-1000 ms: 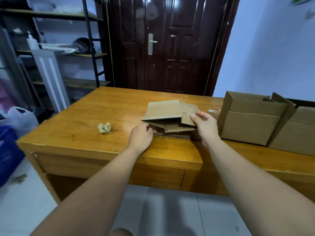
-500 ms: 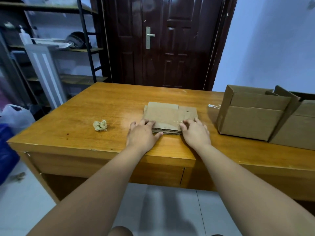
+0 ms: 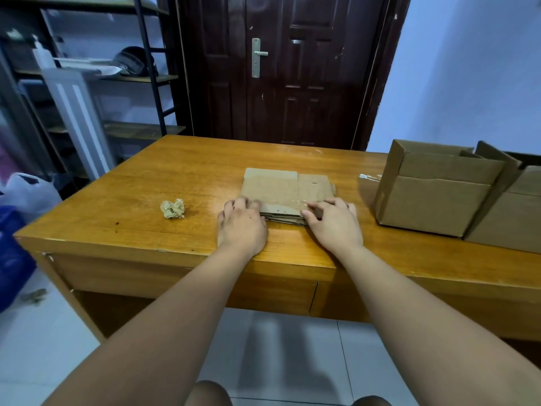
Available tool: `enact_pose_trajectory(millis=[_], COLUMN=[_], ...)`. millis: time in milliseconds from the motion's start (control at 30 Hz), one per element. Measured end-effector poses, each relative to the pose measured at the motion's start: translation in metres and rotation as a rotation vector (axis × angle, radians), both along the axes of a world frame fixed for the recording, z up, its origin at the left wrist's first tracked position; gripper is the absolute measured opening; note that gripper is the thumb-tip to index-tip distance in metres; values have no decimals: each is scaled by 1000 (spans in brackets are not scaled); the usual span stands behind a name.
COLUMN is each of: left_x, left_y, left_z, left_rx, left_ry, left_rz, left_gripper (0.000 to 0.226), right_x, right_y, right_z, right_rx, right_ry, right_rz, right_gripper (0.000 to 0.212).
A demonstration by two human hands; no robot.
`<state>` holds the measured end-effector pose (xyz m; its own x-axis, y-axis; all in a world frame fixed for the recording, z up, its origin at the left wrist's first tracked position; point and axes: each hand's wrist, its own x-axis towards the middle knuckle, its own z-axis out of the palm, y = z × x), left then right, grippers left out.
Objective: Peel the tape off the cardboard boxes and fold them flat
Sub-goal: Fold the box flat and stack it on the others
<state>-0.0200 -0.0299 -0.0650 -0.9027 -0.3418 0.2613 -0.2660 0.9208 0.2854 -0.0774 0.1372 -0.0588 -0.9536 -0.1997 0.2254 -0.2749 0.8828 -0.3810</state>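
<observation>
A flattened cardboard box (image 3: 285, 187) lies on the wooden desk (image 3: 181, 171), on top of other flat cardboard. A strip of clear tape shines on its near edge. My left hand (image 3: 241, 224) rests palm down against the stack's near left corner. My right hand (image 3: 333, 221) presses flat on the near right corner, fingers on top, thumb along the front edge. Neither hand grips anything. Two cardboard boxes stand still assembled at the right: an open box (image 3: 433, 189) and another box (image 3: 509, 212) beside it, partly cut off by the frame.
A crumpled ball of tape (image 3: 173, 208) lies on the desk left of my hands. A bit of clear tape (image 3: 369, 177) sits by the open box. A dark door (image 3: 292, 68) and metal shelves (image 3: 117, 77) stand behind the desk. Bags (image 3: 20, 206) sit on the floor at left.
One second ago both hands held the half-folded box up off the desk. They pushed it down flat onto the stack, and now both rest on its near edge.
</observation>
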Motion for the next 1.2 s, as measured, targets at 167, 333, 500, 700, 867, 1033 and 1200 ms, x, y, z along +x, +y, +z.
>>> enact_pose_trajectory(millis=[167, 333, 500, 700, 867, 1033, 1200], left_x=[0, 4, 1, -8, -6, -6, -3], left_y=[2, 4, 2, -7, -4, -2, -1], left_z=[0, 0, 2, -4, -2, -1, -4], left_rx=[-14, -216, -187, -78, -118, -162, -39], left_ry=[-37, 37, -50, -35, -39, -48, 104], left_rz=[37, -17, -121, -164, -144, -155, -225], left_gripper=[59, 60, 52, 54, 54, 53, 41], right_x=[1, 0, 0, 3, 3, 5, 6], right_y=[1, 2, -1, -3, -4, -6, -9], right_z=[0, -3, -3, -2, -2, -1, -1], right_rx=[-129, -187, -2, 20, 69, 126, 183], right_ry=[2, 32, 89, 66, 57, 129, 191], right_rz=[87, 128, 163, 237, 249, 252, 111], right_gripper=[49, 49, 44, 58, 64, 49, 41])
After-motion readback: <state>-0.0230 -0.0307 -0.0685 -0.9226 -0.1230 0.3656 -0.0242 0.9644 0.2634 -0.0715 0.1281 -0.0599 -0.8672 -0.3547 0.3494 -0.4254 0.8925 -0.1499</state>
